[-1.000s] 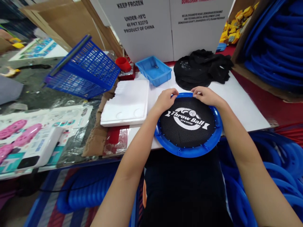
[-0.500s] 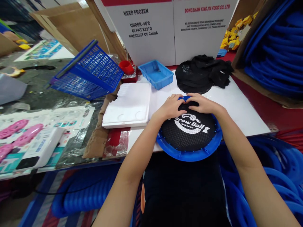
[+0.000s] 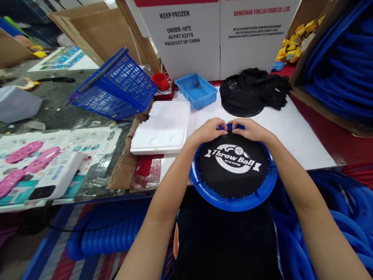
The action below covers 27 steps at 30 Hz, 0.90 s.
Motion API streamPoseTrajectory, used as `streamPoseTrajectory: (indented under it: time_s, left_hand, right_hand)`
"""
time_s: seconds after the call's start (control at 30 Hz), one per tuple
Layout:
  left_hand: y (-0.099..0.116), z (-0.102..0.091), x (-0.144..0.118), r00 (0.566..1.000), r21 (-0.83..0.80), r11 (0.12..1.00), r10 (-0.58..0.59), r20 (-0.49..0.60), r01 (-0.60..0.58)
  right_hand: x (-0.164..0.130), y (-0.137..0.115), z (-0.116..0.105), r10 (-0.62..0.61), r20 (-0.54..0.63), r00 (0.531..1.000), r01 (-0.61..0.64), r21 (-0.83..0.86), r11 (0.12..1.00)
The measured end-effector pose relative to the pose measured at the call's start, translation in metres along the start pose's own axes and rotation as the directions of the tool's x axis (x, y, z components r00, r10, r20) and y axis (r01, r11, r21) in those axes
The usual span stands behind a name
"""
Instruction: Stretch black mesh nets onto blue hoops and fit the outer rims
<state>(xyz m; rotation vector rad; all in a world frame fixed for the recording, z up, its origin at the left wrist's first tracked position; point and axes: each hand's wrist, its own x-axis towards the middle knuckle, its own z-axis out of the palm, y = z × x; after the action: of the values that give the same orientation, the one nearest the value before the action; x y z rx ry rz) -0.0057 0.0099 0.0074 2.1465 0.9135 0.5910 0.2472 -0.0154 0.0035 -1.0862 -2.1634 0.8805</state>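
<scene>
Blue ring [image 3: 233, 202] with the black mesh [image 3: 233, 177] stretched across it is sitting half on the white tabletop [image 3: 294, 140], half hanging off the near edge over the person's lap. It's round, so no real long axis, but the "Throw Ball" print reads upright from the wearer's side, slanting down a bit to the right, and the whole disc lies pretty much flat, face up.

Both hands are at the far rim. Left hand [image 3: 207, 131] and right hand [image 3: 251, 130] are curled with fingertips pinching the mesh edge right where it meets the ring, almost touching each other. So they're grasping the mesh and rim, not loose.

Hard to see: the fingertips cover the far bit of the rim, so I can't tell whether the mesh is hooked on there. The small pegs around the rim are only tiny dots.

Behind it there's a pile of black mesh [image 3: 253, 91], a small blue tray [image 3: 198, 90], a white foam block [image 3: 163, 128], and a tipped blue basket [image 3: 116, 87]. More blue rings [image 3: 340, 58] on the right are cut off by the frame.
</scene>
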Motion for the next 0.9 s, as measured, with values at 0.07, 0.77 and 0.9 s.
streamPoseTrajectory:
  time_s: [0.07,0.77,0.9]
  left_hand:
    - [-0.001,0.001,0.001,0.998,-0.064,0.997,-0.039,-0.046,0.036]
    - [-0.013,0.016,0.009,0.954,-0.205,0.974,-0.15,-0.258,0.097]
    - [-0.008,0.016,0.009,0.947,-0.212,0.968,-0.191,-0.257,0.138]
  right_hand:
    - [0.0,0.0,0.0,0.033,-0.018,0.999,-0.032,0.041,0.999]
    - [0.012,0.003,0.011,0.105,-0.172,0.98,-0.125,-0.109,0.986]
    - [0.011,0.001,0.011,0.103,-0.159,0.982,-0.125,-0.139,0.982]
